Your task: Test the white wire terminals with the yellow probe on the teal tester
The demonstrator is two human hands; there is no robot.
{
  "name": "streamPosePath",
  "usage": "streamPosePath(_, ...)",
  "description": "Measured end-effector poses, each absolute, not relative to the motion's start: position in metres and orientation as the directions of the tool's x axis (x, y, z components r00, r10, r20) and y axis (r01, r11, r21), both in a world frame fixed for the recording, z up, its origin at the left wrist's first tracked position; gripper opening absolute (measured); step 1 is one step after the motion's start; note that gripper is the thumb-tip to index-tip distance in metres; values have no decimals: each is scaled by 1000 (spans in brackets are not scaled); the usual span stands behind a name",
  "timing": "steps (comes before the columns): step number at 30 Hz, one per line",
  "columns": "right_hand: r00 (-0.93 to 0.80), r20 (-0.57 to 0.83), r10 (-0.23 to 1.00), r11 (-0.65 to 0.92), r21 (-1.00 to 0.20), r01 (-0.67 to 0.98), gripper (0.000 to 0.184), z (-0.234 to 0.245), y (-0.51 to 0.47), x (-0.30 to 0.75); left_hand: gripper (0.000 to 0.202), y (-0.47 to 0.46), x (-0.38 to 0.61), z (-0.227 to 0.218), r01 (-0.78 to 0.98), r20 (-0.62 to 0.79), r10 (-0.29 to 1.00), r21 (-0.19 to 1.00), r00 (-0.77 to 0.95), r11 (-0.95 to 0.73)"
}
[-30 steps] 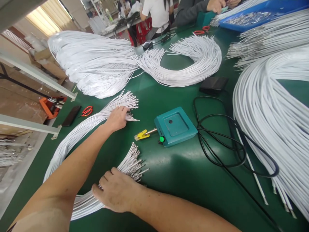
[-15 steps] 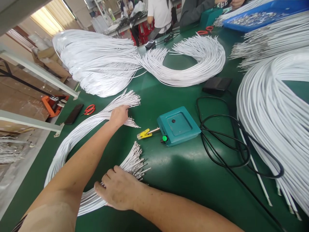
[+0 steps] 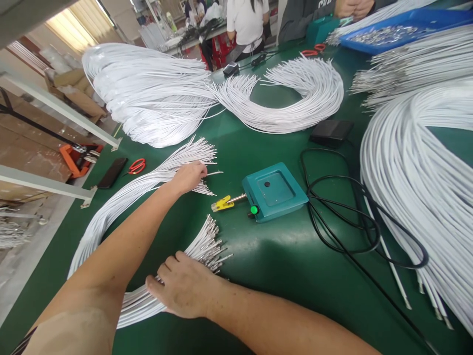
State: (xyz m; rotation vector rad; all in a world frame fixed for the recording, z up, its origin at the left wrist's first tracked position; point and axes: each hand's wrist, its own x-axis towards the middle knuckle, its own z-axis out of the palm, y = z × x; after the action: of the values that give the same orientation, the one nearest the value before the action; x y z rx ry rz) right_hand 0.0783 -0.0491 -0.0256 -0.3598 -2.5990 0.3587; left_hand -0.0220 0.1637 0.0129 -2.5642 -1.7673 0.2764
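Note:
My left hand is closed in a pinch at the far end of a curved bundle of white wires. A single wire end pokes out past its fingertips. Nearer to me, my right hand lies over the other end of the bundle, fingers curled around it. The wire ends beyond that hand carry small metal tips. Between the two ends, to the right, stands a teal machine with a green knob and a yellow clip on a metal rod.
Black cable loops right of the machine, near a black pedal. Large wire coils lie at the back and right. Red-handled scissors and a dark flat object lie left. A co-worker's hands show behind a blue tray.
My left hand has shifted slightly right, and one wire end now sticks out from its fingers. My right hand has stayed on the bundle. A co-worker's hands have come further into view.

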Motion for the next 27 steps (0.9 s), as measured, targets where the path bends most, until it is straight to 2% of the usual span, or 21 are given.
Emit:
streamPosePath(3,-862,401,309,931,-314,187,53,-23,-48,80,24,158,-29,18,926,-107,920,11,377,-378)
streamPosePath(5,-867,391,310,930,-313,191,55,-21,-48,80,22,156,-37,25,941,60,954,156,293,-299)
streamPosePath(7,-871,385,306,933,-303,194,57,-20,-48,81,22,152,-44,34,911,293,945,332,146,-243)
streamPosePath(9,-878,374,299,937,-288,196,58,-19,-48,81,26,140,-47,45,832,459,888,482,28,-275)
streamPosePath(10,-882,370,293,940,-281,195,59,-18,-49,81,28,131,-47,51,786,493,870,536,3,-307)
streamPosePath(11,-884,367,290,941,-275,194,59,-18,-49,82,29,119,-45,57,749,510,860,571,-2,-336)
streamPosePath(13,-886,362,291,942,-270,199,59,-17,-49,82,23,91,-36,66,721,536,843,567,46,-399)
streamPosePath(17,-893,329,307,935,-277,220,57,-15,-49,83,16,37,-15,67,756,505,817,410,278,-511)
streamPosePath(19,-896,335,290,939,-283,197,57,-11,-50,84,17,20,-8,60,738,455,808,382,373,-556)
streamPosePath(22,-891,381,246,929,-355,105,56,5,-51,90,26,7,-4,50,736,345,884,499,316,-458)
streamPosePath(24,-889,361,281,872,-483,79,46,22,-48,98,35,5,-3,46,688,255,939,639,231,-343)
streamPosePath(25,-890,325,320,824,-558,92,34,31,-44,103,40,6,-3,46,640,209,957,711,200,-290)
streamPosePath(26,-868,271,415,757,-633,164,20,39,-39,109,44,8,-3,46,581,169,970,777,177,-242)
streamPosePath(27,-823,213,527,677,-690,256,22,47,-32,116,47,11,-4,46,519,129,979,833,159,-194)
